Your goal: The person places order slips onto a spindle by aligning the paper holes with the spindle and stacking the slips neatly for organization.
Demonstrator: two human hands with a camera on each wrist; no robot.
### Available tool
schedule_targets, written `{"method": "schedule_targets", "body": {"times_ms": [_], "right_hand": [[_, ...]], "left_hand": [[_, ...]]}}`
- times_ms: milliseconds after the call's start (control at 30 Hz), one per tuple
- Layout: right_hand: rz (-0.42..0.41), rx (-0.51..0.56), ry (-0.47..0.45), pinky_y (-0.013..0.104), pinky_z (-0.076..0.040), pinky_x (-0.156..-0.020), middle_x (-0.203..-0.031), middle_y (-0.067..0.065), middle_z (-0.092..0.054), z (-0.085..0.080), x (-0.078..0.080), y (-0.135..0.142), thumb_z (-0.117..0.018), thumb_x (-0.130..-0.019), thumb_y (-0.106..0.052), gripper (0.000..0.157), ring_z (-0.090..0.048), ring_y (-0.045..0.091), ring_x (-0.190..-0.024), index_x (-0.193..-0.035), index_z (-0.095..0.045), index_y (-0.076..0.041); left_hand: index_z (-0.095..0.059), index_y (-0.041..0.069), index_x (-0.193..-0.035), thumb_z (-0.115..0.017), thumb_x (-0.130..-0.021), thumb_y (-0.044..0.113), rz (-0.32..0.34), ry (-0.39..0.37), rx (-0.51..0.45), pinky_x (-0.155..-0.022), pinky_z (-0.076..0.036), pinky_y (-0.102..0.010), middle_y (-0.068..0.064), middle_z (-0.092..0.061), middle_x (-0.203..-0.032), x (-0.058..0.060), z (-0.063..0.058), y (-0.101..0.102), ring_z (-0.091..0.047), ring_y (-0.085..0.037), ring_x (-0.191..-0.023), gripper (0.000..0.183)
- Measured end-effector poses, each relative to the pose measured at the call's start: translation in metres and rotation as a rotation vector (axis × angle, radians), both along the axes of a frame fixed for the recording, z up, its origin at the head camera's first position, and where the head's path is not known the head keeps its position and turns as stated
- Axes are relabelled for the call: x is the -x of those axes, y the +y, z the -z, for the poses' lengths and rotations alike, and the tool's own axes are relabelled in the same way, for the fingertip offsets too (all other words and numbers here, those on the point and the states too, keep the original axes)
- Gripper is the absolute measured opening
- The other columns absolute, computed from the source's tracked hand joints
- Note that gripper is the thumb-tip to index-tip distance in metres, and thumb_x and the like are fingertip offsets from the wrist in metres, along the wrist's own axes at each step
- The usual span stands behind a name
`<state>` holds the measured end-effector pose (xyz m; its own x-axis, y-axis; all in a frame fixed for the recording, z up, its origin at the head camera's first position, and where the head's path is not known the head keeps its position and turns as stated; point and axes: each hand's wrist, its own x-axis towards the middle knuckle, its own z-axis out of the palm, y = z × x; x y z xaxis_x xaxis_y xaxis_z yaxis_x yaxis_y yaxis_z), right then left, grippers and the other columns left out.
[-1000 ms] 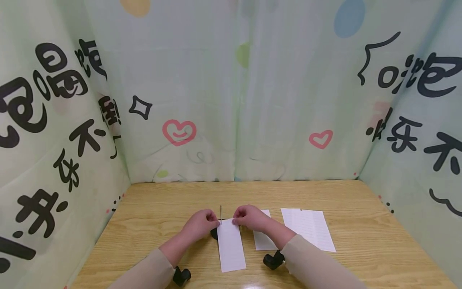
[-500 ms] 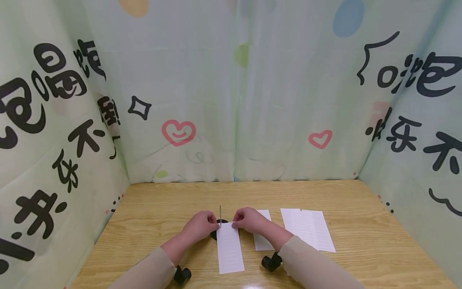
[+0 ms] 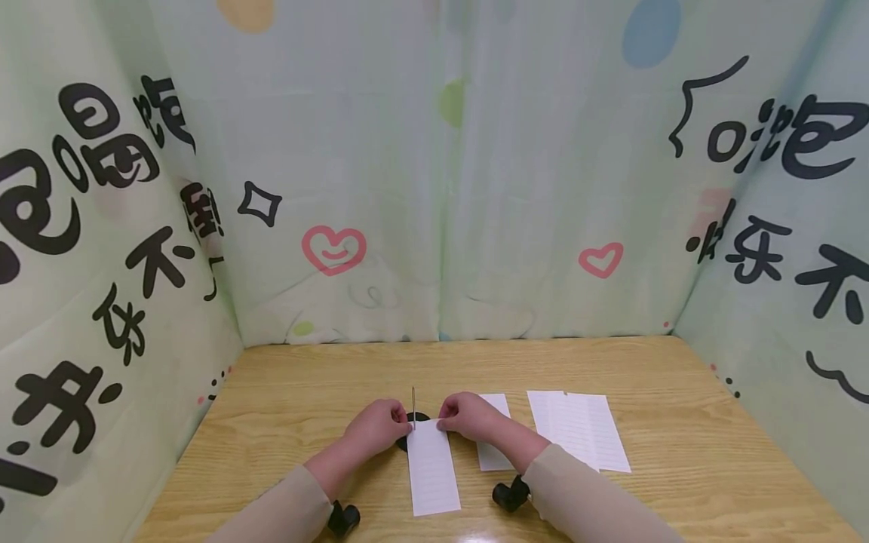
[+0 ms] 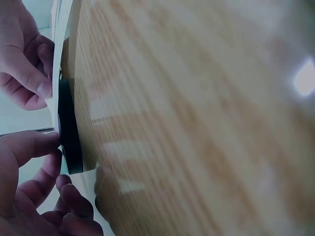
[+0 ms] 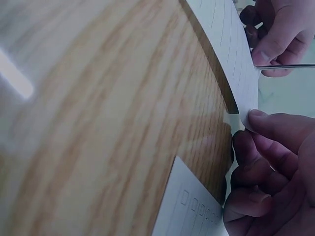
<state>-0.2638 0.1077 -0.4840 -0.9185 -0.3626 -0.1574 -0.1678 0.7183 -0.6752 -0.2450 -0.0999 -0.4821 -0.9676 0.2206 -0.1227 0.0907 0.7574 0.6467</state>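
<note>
A narrow white lined paper slip [image 3: 434, 471] hangs between both hands over a paper spike. My left hand [image 3: 376, 426] pinches its far left corner, right beside the thin metal spike [image 3: 414, 403]. The spike overlaps that corner and appears to come up through the paper. At the far right corner, my right hand [image 3: 468, 416] holds the slip between thumb and finger. The spike's round black base [image 4: 70, 128] stands on the table under the slip, mostly hidden in the head view. The right wrist view shows the spike [image 5: 285, 66] by the left thumb.
To the right on the wooden table [image 3: 326, 369] lie more white slips: one [image 3: 494, 452] partly under the right forearm, and several overlapping ones [image 3: 584, 430] farther right. Printed curtains [image 3: 441, 188] enclose the back and sides. Black wrist cameras sit below both sleeves.
The slip and both hands have come slightly down and nearer, showing more of the black base behind the slip's far edge. Over the last half second they barely moved.
</note>
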Motion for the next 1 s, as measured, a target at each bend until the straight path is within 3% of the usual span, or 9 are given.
{"method": "schedule_targets", "body": {"times_ms": [333,600,1000], "right_hand": [[-0.002,-0.016,0.024,0.029,-0.041,-0.062,-0.075,-0.002,-0.056,-0.002,-0.001,-0.001,-0.072,-0.091,-0.018,0.013,-0.049,0.013,-0.069,-0.085,-0.064,-0.011],[0.023,0.002,0.017,0.031,-0.043,-0.064,-0.081,-0.001,-0.058,-0.005,-0.004,0.004,-0.073,-0.090,-0.020,0.012,-0.052,0.015,-0.072,-0.095,-0.066,-0.011],[0.029,0.008,0.062,0.029,-0.042,-0.060,-0.080,-0.001,-0.057,-0.010,-0.008,0.023,-0.073,-0.090,-0.019,0.021,-0.051,0.015,-0.069,-0.109,-0.068,-0.012]], "left_hand": [[-0.060,0.011,-0.086,-0.075,-0.089,0.023,-0.026,0.007,-0.022,-0.059,-0.037,-0.030,-0.002,-0.053,-0.075,0.000,0.003,-0.002,-0.048,-0.017,-0.065,0.019],[-0.058,0.010,-0.097,-0.075,-0.088,0.026,-0.068,-0.010,-0.068,-0.064,-0.041,-0.031,-0.002,-0.055,-0.082,-0.001,0.006,-0.007,-0.051,-0.018,-0.072,0.025],[-0.060,0.008,-0.115,-0.078,-0.086,0.024,0.043,-0.034,-0.111,-0.072,-0.046,-0.035,-0.004,-0.058,-0.095,-0.004,0.007,-0.023,-0.053,-0.019,-0.082,0.038]]}}
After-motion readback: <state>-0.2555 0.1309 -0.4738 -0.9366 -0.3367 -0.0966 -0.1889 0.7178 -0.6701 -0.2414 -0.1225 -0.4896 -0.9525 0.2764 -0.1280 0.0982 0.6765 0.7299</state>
